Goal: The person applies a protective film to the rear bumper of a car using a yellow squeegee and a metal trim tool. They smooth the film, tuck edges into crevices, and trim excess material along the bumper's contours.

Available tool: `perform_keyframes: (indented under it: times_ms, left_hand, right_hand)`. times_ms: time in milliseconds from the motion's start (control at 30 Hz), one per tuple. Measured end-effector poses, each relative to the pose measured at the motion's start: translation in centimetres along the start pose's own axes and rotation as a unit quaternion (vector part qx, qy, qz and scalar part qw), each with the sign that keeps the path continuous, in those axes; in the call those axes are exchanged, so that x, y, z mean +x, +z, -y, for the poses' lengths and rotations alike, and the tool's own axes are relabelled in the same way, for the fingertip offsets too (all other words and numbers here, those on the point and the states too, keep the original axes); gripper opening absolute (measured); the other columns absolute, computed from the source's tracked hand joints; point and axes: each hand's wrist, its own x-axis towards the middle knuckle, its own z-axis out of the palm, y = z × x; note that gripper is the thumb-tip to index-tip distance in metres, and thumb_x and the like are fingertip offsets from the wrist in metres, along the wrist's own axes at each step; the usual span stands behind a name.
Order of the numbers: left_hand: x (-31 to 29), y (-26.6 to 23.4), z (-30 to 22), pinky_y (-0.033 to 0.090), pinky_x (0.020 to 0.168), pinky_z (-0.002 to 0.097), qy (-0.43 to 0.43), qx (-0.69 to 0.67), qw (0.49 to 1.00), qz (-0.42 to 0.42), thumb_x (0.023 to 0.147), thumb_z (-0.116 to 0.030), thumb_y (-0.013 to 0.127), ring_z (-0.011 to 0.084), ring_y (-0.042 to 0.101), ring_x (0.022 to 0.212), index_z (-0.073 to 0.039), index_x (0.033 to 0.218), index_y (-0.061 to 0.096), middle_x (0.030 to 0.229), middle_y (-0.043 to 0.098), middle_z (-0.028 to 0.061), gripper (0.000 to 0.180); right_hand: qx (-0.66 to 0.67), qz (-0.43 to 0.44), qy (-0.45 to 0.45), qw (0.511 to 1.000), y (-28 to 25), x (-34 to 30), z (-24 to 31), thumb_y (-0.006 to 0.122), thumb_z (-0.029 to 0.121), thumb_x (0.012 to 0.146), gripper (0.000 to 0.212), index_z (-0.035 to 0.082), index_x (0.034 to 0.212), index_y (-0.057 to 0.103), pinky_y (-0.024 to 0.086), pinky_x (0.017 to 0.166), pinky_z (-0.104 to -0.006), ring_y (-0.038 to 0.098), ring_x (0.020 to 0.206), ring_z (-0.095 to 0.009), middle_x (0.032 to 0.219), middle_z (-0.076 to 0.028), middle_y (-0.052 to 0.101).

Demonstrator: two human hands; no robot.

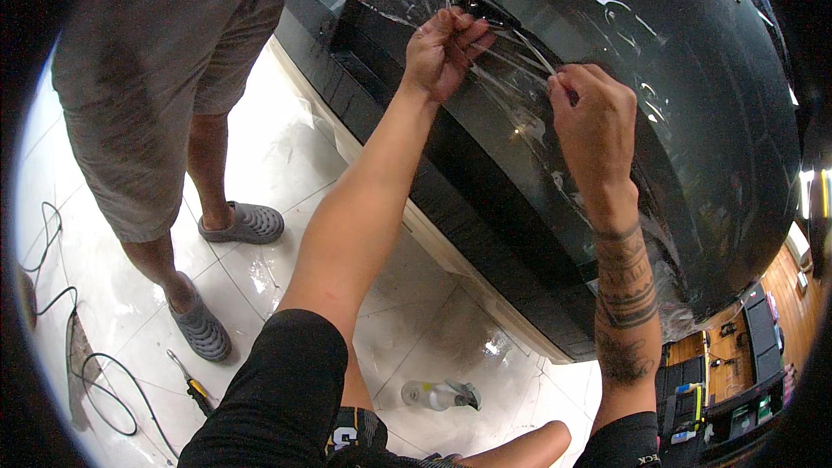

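Observation:
A thin, clear plastic film point(520, 121) lies wrinkled over a dark, glossy car body panel point(693, 173). My left hand point(444, 50) pinches the film's edge between thumb and forefinger near the top, its other fingers loosely curled. To its right, my right hand point(598, 117) is closed on a taut, twisted strip of the same film. The stretch between both hands is pulled slightly off the dark surface. Further down, loose folds of film hang along the panel's lower edge.
At left stands a person in grey shorts point(165, 78) and clogs point(201, 321). A spray bottle point(438, 394) lies on the tiled floor, with a yellow-and-black hand tool point(198, 392) and a black cable point(108, 355) further left. Shelving with tools point(737, 373) is at lower right.

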Motion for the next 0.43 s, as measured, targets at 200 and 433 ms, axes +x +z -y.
perform_keyframes:
  times_ms: [200, 433]
  left_hand:
    - [0.3, -0.5, 0.2, 0.054, 0.09, 0.0485, -0.011, -0.036, 0.999, 0.03, 0.099, -0.027, 0.053, 0.0219, 0.069, 0.093, -0.009, 0.097, 0.061, 0.089, 0.067, 0.0042, 0.02]
    - [0.6, -1.8, -0.3, 0.053, 0.094, 0.0478, -0.056, -0.067, 0.995, 0.05, 0.1, -0.028, 0.051, 0.024, 0.067, 0.096, -0.01, 0.099, 0.06, 0.091, 0.066, 0.0038, 0.021]
  right_hand:
    - [-0.031, 0.02, -0.015, 0.999, -1.5, -0.8, -0.4, 0.07, 0.006, 0.083, 0.011, -0.003, 0.09, 0.071, 0.055, 0.068, -0.0312, 0.071, 0.076, -0.024, 0.091, -0.014, 0.072]
    - [-0.019, 0.027, -0.008, 0.999, -2.6, -2.1, -1.4, 0.069, 0.006, 0.084, 0.011, -0.001, 0.091, 0.072, 0.055, 0.067, -0.0297, 0.071, 0.077, -0.023, 0.094, -0.014, 0.072]
